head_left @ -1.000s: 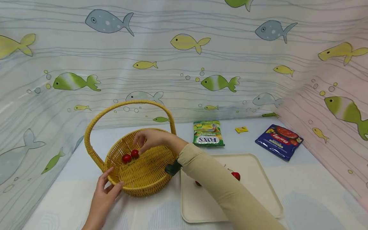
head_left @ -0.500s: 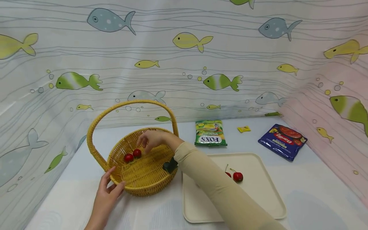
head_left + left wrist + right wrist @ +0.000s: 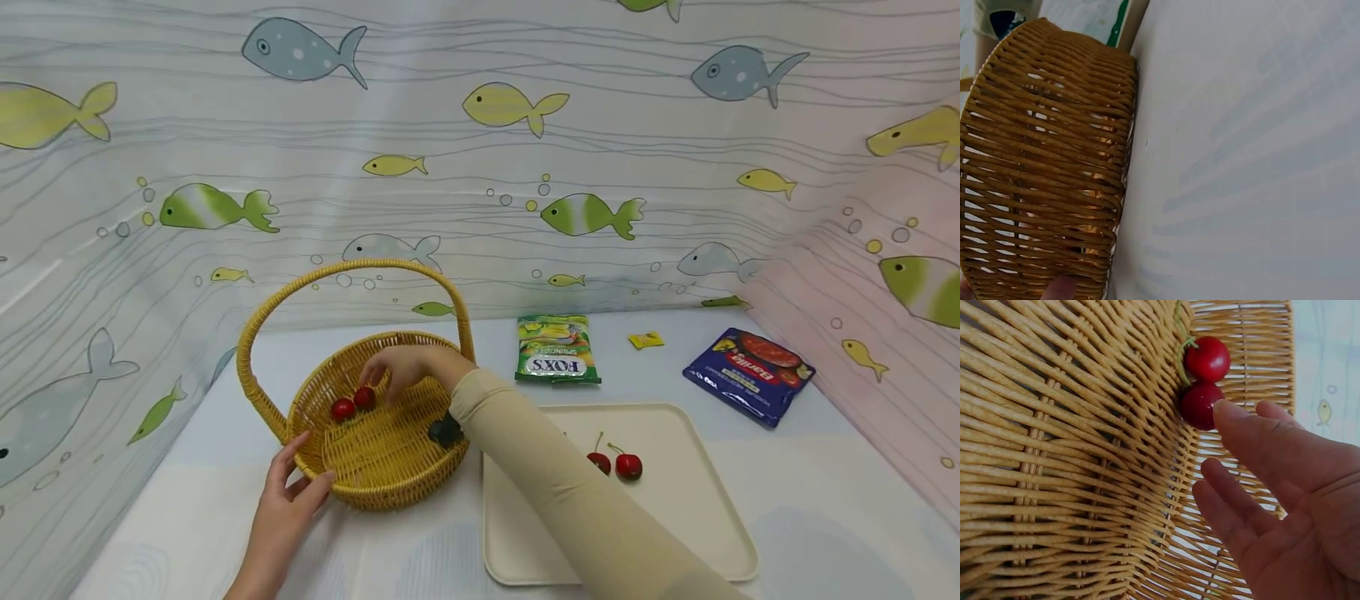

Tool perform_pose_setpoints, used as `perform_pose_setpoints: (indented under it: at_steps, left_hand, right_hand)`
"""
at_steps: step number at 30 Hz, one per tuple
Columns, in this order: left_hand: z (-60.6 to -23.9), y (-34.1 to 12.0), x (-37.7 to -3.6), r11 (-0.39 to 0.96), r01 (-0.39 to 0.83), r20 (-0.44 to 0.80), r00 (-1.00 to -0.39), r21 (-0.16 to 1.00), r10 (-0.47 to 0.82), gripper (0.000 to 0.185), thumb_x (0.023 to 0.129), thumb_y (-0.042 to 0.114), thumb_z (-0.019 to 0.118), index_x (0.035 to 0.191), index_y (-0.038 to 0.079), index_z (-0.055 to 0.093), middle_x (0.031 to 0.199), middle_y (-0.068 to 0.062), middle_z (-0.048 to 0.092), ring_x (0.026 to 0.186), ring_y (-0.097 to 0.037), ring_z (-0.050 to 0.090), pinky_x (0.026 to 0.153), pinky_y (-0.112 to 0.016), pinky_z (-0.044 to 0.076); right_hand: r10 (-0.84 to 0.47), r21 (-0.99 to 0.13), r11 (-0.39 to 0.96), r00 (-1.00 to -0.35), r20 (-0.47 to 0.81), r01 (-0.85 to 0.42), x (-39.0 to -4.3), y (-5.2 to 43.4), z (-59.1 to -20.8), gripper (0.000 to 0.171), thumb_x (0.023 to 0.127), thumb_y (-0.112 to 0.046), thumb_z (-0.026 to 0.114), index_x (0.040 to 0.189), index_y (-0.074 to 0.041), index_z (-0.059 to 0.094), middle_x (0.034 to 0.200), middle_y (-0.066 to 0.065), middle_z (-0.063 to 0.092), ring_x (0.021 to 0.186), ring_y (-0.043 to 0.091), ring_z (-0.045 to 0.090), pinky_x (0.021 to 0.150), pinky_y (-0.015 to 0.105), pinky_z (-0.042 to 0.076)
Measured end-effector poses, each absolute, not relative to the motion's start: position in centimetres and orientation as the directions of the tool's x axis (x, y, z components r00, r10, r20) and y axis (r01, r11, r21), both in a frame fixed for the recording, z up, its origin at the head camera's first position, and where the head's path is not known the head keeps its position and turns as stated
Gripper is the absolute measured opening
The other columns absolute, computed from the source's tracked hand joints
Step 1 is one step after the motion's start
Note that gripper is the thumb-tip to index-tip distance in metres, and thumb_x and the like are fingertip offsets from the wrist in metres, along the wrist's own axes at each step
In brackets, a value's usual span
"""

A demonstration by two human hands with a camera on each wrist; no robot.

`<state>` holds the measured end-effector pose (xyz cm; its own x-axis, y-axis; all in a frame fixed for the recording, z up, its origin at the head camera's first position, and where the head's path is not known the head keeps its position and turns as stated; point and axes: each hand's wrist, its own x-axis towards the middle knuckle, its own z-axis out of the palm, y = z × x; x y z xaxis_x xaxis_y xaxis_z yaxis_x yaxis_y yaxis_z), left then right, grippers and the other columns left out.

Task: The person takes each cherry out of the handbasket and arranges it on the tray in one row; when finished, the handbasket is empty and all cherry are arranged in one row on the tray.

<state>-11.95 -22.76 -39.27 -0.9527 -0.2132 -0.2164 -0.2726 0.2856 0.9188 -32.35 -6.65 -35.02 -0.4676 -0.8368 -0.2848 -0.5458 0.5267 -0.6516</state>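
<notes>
A yellow wicker basket (image 3: 382, 493) with a tall hooped handle stands at the left, its opening tipped toward me. My left hand (image 3: 279, 512) holds its near-left rim; in the left wrist view a fingertip (image 3: 1060, 289) presses the woven outer wall. Two red cherries lie together inside, the left cherry (image 3: 343, 409) and the right cherry (image 3: 365, 397). My right hand (image 3: 408, 371) reaches into the basket beside them. In the right wrist view its thumb tip (image 3: 1225, 411) is right at the darker cherry (image 3: 1201, 405), and the other fingers are loosely spread. Green stems show on the cherries.
A cream tray (image 3: 720, 533) at the right bears two cherries, one dark cherry (image 3: 598, 462) and one bright cherry (image 3: 628, 467); my right forearm hides part of it. Behind are a green Fox's sweets bag (image 3: 557, 350), a small yellow packet (image 3: 646, 339) and a blue Barilla pouch (image 3: 750, 375).
The whole scene has shifted slightly right in the head view. More of the tray's cherries shows beside my forearm. My right hand stays in the basket by the two cherries; my left keeps to the rim.
</notes>
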Motion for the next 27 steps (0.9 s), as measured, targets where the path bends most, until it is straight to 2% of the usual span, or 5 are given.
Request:
perform_pose_setpoints:
  at_steps: [5,9,12,19,27]
  left_hand:
    - [-39.2,-22.7,-11.8,0.272,-0.26,-0.206,-0.955,0.927,-0.212,0.074,0.093,0.022,0.057,0.151,0.02,0.01,0.152,-0.02,0.0,0.128,-0.038,0.032,0.075,-0.015,0.044]
    - [-39.2,-22.7,-11.8,0.284,-0.254,-0.196,-0.956,0.925,-0.216,0.074,0.093,0.025,0.057,0.151,0.02,0.01,0.152,-0.02,0.0,0.128,-0.04,0.031,0.076,-0.016,0.044]
    - [-39.2,-22.8,-11.8,0.277,-0.248,-0.193,-0.958,0.928,-0.213,0.074,0.094,0.025,0.057,0.151,0.02,0.01,0.152,-0.02,0.0,0.128,-0.04,0.031,0.076,-0.016,0.044]
    - [-39.1,-22.7,-11.8,0.286,-0.237,-0.179,-0.96,0.928,-0.213,0.071,0.094,0.025,0.056,0.15,0.02,0.012,0.152,-0.019,0.002,0.128,-0.04,0.032,0.077,-0.017,0.043]
    - [-38.9,-22.8,-11.8,0.295,-0.236,-0.177,-0.961,0.926,-0.213,0.07,0.094,0.024,0.056,0.15,0.019,0.013,0.152,-0.019,0.003,0.128,-0.041,0.031,0.078,-0.019,0.044]
  right_hand:
    - [-0.845,-0.651,0.524,-0.431,-0.317,-0.549,-32.5,-6.9,-35.6,0.057,0.08,0.0,0.071,0.132,-0.011,0.051,0.134,0.008,0.046,0.114,0.021,0.051,0.081,0.021,0.046]
    - [-0.842,-0.585,0.537,-0.43,-0.326,-0.608,-32.5,-7.3,-35.7,0.06,0.081,-0.004,0.071,0.136,-0.017,0.048,0.142,0.002,0.039,0.127,0.016,0.039,0.093,0.023,0.039]
    - [-0.836,-0.552,0.548,-0.428,-0.342,-0.629,-32.4,-7.4,-35.7,0.059,0.083,-0.005,0.07,0.136,-0.019,0.049,0.143,-0.001,0.038,0.13,0.015,0.034,0.095,0.023,0.037]
    - [-0.847,-0.648,0.522,-0.428,-0.316,-0.554,-32.4,-7.2,-35.5,0.049,0.077,-0.001,0.075,0.122,-0.01,0.058,0.127,0.008,0.053,0.117,0.017,0.048,0.088,0.021,0.042]
    - [-0.884,-0.648,0.467,-0.298,-0.361,-0.602,-32.4,-8.0,-35.6,0.035,0.079,0.005,0.07,0.112,-0.005,0.065,0.107,0.005,0.063,0.1,0.012,0.057,0.078,0.017,0.045]
